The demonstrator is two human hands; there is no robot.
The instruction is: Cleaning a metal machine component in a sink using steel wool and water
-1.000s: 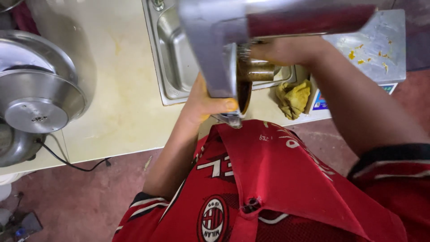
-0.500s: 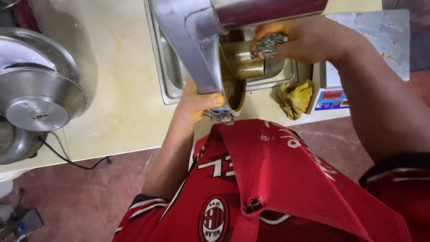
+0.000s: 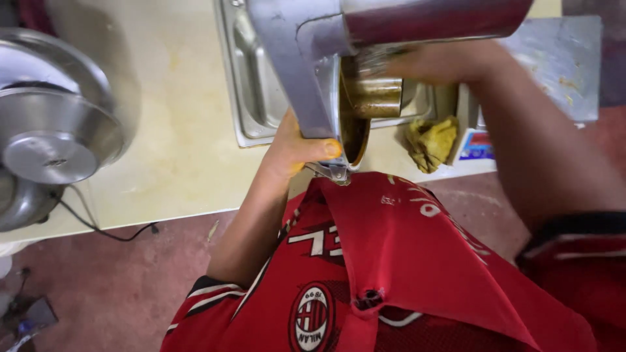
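We see one big shiny metal machine part (image 3: 306, 72) held up close to the camera, and it hides much of the sink (image 3: 251, 85) behind it. The left hand (image 3: 297, 146) grips its lower edge, with the thumb pressed on the front. Just beside that thumb is a round opening (image 3: 355, 127), dark and smeared with brown-yellow paste. Above the opening sits one short brass-coloured tube (image 3: 375, 98). The right hand (image 3: 450, 62) reaches to the top of that tube, but it is blurred, so we cannot tell if it is closed on anything. Below the right hand lies one crumpled yellow cloth (image 3: 430, 140) on the pale counter (image 3: 176, 150). Far off to the left of the left hand stand two steel bowls (image 3: 55, 124), and one black cord (image 3: 98, 228) hangs down there. Under both hands is a red shirt (image 3: 391, 261).
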